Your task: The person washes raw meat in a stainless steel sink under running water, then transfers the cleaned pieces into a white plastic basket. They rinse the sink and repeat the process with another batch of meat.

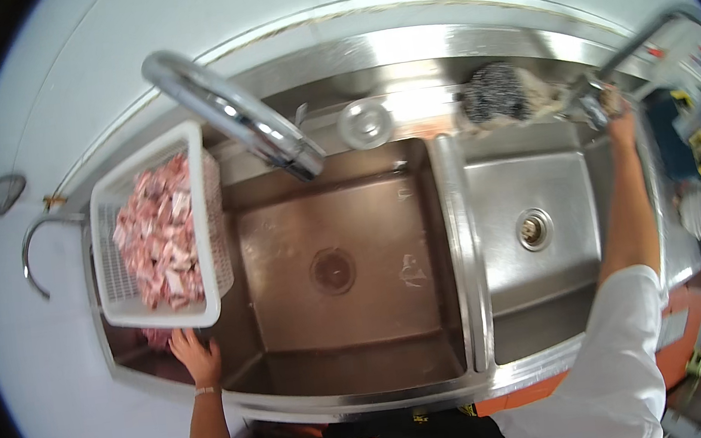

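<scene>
My left hand [196,358] is at the front rim of a white plastic basket [204,235], fingers spread, fingertips at or just under the rim. Chopped raw meat pieces [161,237] fill much of the basket, which sits over the left end of the sink. More red meat [156,338] shows below the basket, mostly hidden. My right hand [617,107] reaches to the far right corner, at shiny metal parts by the base of a faucet [641,36]. Blur hides whether its fingers are closed around them.
The large steel basin [338,220] holds reddish-brown liquid; a chrome faucet [235,115] arches above it. The smaller basin [528,186] has a drain strainer [533,229]. A round strainer lid [366,124], a dark scouring pad [495,93] and a beige cloth [540,93] lie along the back ledge.
</scene>
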The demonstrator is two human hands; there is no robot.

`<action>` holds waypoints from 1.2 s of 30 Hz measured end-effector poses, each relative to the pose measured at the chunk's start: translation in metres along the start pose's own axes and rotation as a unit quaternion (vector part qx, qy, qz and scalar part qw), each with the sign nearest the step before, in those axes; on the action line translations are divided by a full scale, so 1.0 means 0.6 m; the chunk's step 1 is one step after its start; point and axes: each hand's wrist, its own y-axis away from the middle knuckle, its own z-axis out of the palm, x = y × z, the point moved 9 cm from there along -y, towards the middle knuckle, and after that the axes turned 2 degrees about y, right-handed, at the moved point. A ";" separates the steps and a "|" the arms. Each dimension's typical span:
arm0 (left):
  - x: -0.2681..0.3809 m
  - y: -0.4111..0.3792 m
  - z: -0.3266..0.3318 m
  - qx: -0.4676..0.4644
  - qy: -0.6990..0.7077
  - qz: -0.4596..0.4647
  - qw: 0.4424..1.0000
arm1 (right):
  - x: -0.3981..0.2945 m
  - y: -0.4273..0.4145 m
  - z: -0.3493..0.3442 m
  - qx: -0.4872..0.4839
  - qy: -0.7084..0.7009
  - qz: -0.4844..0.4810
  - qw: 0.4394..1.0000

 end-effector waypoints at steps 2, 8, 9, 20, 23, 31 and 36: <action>-0.022 0.030 -0.050 0.031 -0.026 -0.049 0.998 | -0.071 0.038 0.114 -0.096 -0.319 0.069 0.940; 0.008 -0.019 -0.017 0.025 0.049 -0.034 0.998 | 0.100 -0.080 0.114 -0.080 -0.315 0.053 0.944; 0.013 -0.024 -0.004 0.031 0.070 -0.023 0.997 | 0.123 -0.090 0.098 -0.086 -0.277 0.063 0.955; -0.010 0.002 -0.017 -0.048 0.145 -0.131 0.980 | -0.464 0.437 -0.163 -0.342 -0.638 0.041 0.688; -0.006 0.000 -0.024 -0.037 0.176 -0.103 0.978 | -0.640 0.538 -0.137 -0.484 -0.536 0.007 0.691; -0.012 -0.003 -0.030 -0.037 0.180 -0.106 0.977 | -0.820 0.924 0.249 -0.640 -0.122 -0.365 0.665; -0.012 0.000 -0.030 -0.052 0.194 -0.128 0.971 | -0.792 1.123 0.321 -0.595 -0.023 -0.313 0.740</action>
